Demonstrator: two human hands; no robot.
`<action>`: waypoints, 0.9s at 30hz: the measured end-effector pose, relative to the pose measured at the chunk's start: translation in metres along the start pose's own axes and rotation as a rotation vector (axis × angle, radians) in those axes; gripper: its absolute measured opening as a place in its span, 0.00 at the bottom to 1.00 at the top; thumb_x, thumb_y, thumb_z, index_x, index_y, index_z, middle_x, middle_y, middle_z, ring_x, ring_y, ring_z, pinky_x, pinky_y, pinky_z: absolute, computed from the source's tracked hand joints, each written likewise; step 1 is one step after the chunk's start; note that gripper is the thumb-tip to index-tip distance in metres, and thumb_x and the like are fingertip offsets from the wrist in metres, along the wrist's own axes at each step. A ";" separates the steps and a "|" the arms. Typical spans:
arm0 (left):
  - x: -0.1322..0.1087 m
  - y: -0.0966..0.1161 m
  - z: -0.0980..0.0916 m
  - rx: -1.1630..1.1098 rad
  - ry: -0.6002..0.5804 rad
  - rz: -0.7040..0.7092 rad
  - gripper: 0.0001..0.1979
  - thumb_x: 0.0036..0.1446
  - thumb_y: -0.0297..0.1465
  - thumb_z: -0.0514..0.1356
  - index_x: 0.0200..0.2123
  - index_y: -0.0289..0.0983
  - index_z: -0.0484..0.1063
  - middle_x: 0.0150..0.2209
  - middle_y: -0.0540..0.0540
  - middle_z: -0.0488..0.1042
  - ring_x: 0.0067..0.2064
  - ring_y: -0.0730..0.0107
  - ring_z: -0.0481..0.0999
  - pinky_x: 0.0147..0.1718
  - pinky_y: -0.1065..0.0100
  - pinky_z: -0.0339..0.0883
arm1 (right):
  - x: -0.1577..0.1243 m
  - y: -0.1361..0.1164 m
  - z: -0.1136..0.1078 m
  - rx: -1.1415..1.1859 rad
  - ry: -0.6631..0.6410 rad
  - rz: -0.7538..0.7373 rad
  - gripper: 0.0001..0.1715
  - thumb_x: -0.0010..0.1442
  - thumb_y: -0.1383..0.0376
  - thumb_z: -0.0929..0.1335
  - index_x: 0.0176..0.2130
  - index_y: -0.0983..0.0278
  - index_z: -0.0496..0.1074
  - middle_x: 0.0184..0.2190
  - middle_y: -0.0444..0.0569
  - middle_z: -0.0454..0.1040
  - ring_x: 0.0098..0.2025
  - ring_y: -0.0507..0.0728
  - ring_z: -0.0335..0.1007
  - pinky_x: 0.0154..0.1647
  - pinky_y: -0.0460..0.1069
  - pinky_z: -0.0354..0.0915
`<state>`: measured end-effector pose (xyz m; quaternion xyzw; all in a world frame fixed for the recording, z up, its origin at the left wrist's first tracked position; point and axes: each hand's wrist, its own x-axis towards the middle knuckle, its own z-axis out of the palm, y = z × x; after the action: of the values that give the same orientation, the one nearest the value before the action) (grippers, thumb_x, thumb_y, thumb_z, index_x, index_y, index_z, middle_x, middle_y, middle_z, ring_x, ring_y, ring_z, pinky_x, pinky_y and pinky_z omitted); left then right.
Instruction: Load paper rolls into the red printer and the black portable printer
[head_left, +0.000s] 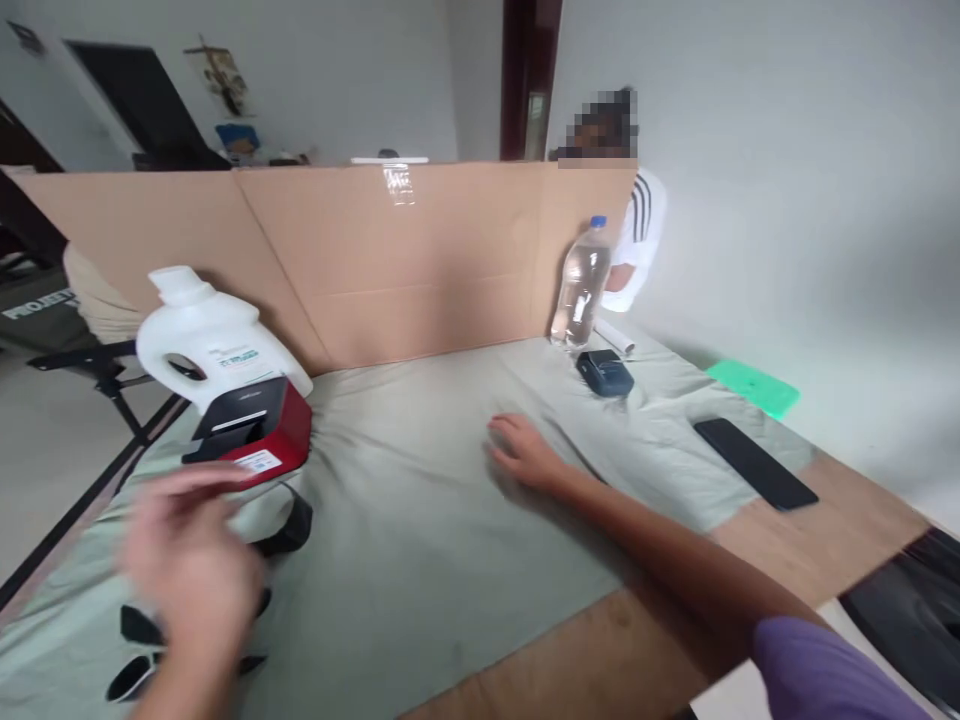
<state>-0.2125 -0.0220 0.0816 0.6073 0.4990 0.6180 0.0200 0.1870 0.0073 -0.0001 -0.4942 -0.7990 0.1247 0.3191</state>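
Observation:
My right hand [523, 452] lies flat on the pale green cloth [420, 530] near the table's middle, fingers stretched out and holding nothing. My left hand [191, 565] hovers low at the left, smeared by motion, so its fingers do not show clearly. It is just in front of a red and black box-shaped device [255, 432] with a white label. Black parts [142, 650] lie on the cloth beneath that hand. A black strap or cable [289, 530] curls beside the device.
A white jug [210, 345] stands behind the device. A cardboard screen [375, 260] walls the back. A water bottle [581, 285], a small dark blue box [605, 373], a black phone [754, 463] and a green sheet [754, 387] sit right. A person in white sits behind the screen.

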 end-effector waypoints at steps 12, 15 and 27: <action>-0.132 0.078 0.117 0.291 -1.225 0.438 0.29 0.68 0.37 0.51 0.71 0.44 0.58 0.73 0.45 0.56 0.73 0.54 0.56 0.70 0.46 0.53 | -0.042 0.145 -0.154 -0.396 0.382 0.952 0.54 0.55 0.40 0.70 0.64 0.73 0.59 0.60 0.71 0.66 0.62 0.77 0.61 0.60 0.64 0.60; -0.130 0.083 0.114 0.333 -1.340 0.381 0.30 0.70 0.38 0.48 0.73 0.45 0.52 0.75 0.47 0.48 0.75 0.57 0.47 0.72 0.46 0.43 | -0.015 0.154 -0.151 -0.343 0.328 1.016 0.56 0.53 0.40 0.72 0.65 0.72 0.59 0.62 0.72 0.65 0.64 0.78 0.60 0.61 0.65 0.60; -0.135 0.082 0.111 0.286 -1.369 0.390 0.32 0.71 0.45 0.46 0.74 0.45 0.47 0.75 0.49 0.46 0.76 0.56 0.42 0.73 0.46 0.37 | -0.004 0.079 -0.096 -0.382 0.232 0.777 0.46 0.46 0.40 0.73 0.49 0.73 0.71 0.48 0.69 0.77 0.54 0.75 0.72 0.53 0.59 0.67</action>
<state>-0.0439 -0.0827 0.0092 0.9326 0.3331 0.0203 0.1377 0.3052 0.0306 0.0311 -0.8185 -0.5215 0.0294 0.2392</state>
